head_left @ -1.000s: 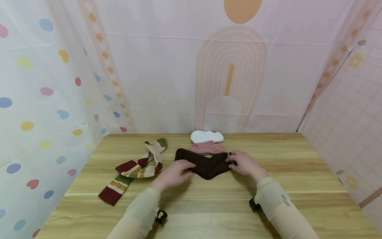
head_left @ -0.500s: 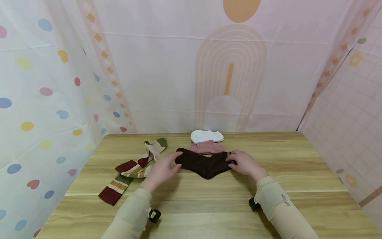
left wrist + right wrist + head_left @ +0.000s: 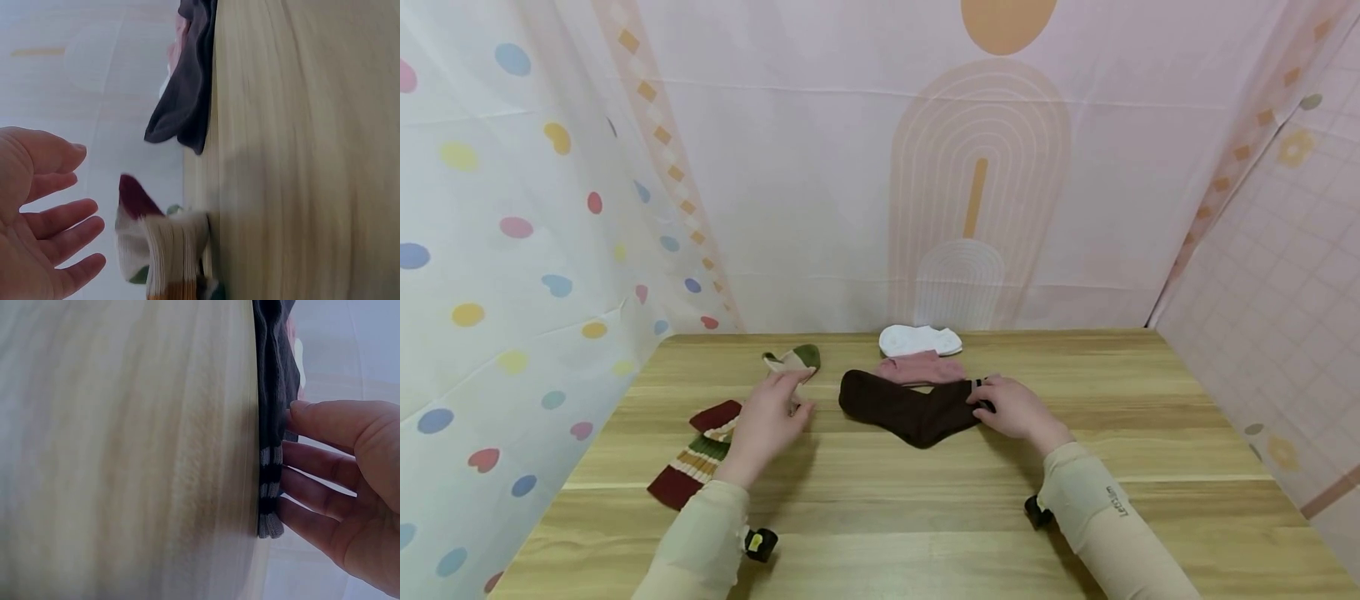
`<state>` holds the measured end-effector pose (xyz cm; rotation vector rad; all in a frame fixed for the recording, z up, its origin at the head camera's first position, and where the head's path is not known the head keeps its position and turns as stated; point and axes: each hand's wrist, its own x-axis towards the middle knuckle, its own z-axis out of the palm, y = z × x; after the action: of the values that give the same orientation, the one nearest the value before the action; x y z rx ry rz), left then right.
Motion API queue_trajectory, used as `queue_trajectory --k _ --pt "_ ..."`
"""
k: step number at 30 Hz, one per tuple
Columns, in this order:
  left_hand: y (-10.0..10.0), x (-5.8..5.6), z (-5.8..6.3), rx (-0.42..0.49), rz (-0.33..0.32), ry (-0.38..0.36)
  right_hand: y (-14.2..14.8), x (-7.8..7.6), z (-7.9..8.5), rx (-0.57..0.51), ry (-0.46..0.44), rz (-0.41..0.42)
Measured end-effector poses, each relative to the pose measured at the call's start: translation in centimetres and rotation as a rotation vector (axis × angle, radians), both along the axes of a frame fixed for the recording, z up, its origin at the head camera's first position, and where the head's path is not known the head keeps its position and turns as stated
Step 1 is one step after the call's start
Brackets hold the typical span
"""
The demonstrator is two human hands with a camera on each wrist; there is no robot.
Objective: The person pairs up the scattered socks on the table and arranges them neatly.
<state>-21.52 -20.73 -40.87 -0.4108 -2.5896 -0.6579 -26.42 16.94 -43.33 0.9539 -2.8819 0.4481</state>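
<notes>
Both hands are loose-fingered — left [image 3: 769, 423] partly hiding striped socks [image 3: 702, 458], right [image 3: 1017, 409] touching brown socks [image 3: 910, 411].

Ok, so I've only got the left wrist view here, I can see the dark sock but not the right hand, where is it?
Observer: The right wrist view shows the right hand touching the cuff end of the dark sock.
Operator: Got it. Is that end plain?
Observer: No, pale grey bands run across it.
Operator: And does anything lie to the left of the other hand?
Observer: Yes, the head view shows a dark red end of the striped socks to the left of the left hand.
</notes>
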Motion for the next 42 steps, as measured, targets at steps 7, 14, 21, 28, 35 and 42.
queue_trajectory --k 7,14,21,28,35,42 --pt "-0.9 0.4 -0.2 -0.034 0.020 0.003 0.2 -0.1 -0.1 0.004 0.013 -0.010" --pt "-1.5 0.7 -0.8 -0.045 0.063 -0.106 0.2 -0.1 -0.1 0.008 0.016 -0.006" --pt "-1.5 0.6 -1.4 -0.093 0.067 -0.158 0.0 0.0 0.0 0.005 0.026 0.004" --pt "-1.1 0.1 -1.5 -0.077 0.063 -0.161 0.0 0.0 -0.2 0.002 0.028 0.005" --pt "-0.7 -0.5 -1.3 -0.073 0.120 -0.190 0.0 0.0 -0.3 -0.001 0.026 0.003" --pt "-0.6 -1.2 -1.5 -0.047 0.143 -0.225 -0.1 0.2 -0.2 -0.010 0.027 -0.002"
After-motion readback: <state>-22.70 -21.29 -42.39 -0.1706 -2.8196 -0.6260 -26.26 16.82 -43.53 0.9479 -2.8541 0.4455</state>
